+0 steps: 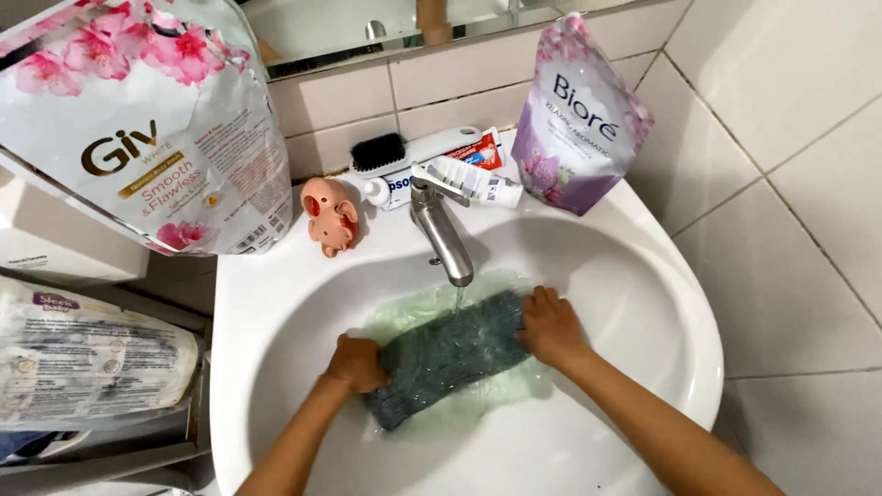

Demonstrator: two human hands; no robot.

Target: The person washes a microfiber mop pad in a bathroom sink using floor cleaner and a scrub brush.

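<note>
**Dark cloth stretched slantwise between both hands under the tap**

The dark cloth [447,354], a grey-blue knitted piece, lies in the bowl of the white sink [661,303], in shallow water tinted pale green. Its long axis runs on a slant: the lower end sits toward the person's left and nearer the body, the upper end toward the right and closer to the back of the basin. The left hand [356,364] is closed on the lower end, fingers curled into the fabric. The right hand [549,325] is clamped on the upper end, knuckles up and fingers folded over the edge. Each hand is thus touching its own end, neither nearer than the other, and the cloth spans the gap between them, fairly flat.

The metal tap [441,231] stands behind the cloth, and a thin stream of water falls from its spout onto the middle of the fabric, between the hands and a little closer to the right one. On the rim behind stand a pink toy figure [329,214], a purple refill pouch [577,119] and a tube of toothpaste [473,180].
</note>
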